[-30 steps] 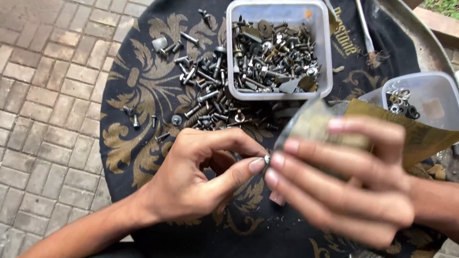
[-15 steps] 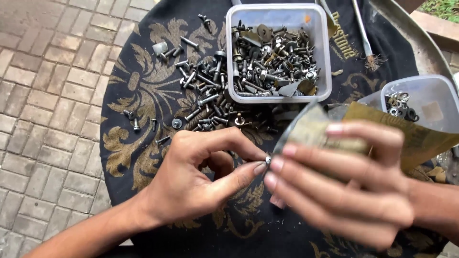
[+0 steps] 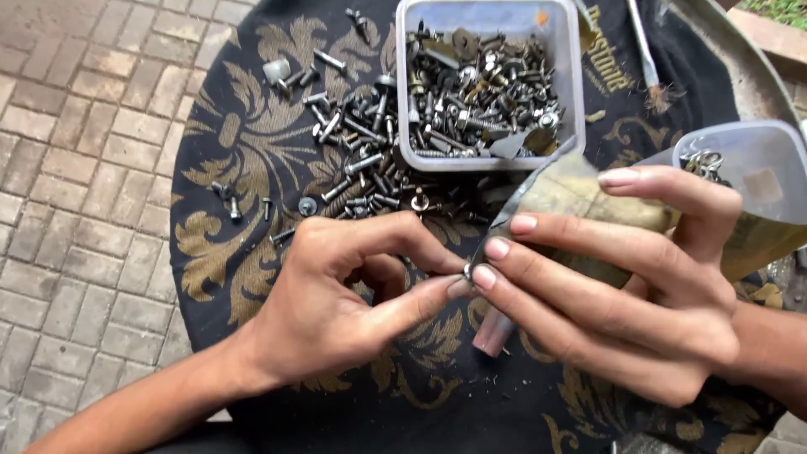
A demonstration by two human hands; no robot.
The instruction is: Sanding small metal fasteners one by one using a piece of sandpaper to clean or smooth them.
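Below the square plastic tub (image 3: 490, 160), at the centre of the view, a very small metal fastener (image 3: 467, 271) is pinched between the fingertips of both hands; its kind cannot be told, since only a bright, silvery speck is shown. The left hand (image 3: 353, 303) is curled, with thumb and forefinger pressed together on the fastener from the left. The right hand (image 3: 614, 286) is laid across from the right, its fingers extended and closed together, with the lower fingertips meeting those of the left hand. A flat, mottled yellow-green piece with a thin dark metal edge (image 3: 572, 197) is gripped under the right fingers, just below the tub's lower right corner.

The tub is translucent grey-white, with rounded corners, and is filled with steel screws, bolts and washers. A loose heap of similar screws (image 3: 353, 155) is spread just left of the tub on a black cloth (image 3: 252, 210) printed with gold leaf scrollwork. A second, clear plastic container (image 3: 756, 181) holding a few metal parts is seen right of the tub. Grey brick paving (image 3: 76, 168) is visible well left of the tub, beyond the cloth's edge.
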